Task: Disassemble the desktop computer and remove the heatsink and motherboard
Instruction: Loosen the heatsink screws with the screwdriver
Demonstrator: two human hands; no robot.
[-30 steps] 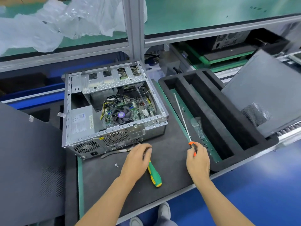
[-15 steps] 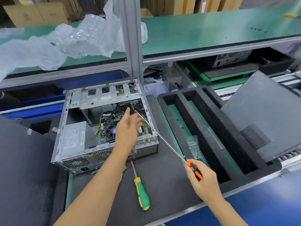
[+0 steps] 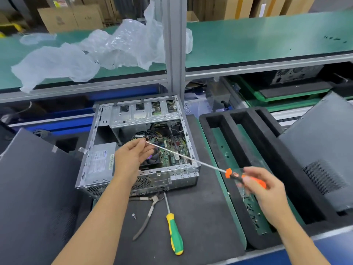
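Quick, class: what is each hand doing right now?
Left hand: pinches the tip of the long screwdriver over the computer case.
Right hand: grips the screwdriver's orange handle.

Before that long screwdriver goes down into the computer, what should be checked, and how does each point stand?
1. Case open on top: ok, motherboard exposed.
2. Tool held: ok, right hand grips the orange-handled screwdriver.
3. Tip guided: ok, left hand pinches the shaft near its tip.
4. Tip seated on a heatsink fan screw: not ok, it is above the board.
5. Fan cable unplugged: cannot tell.
6. Green-handled screwdriver and pliers out of the way: ok.
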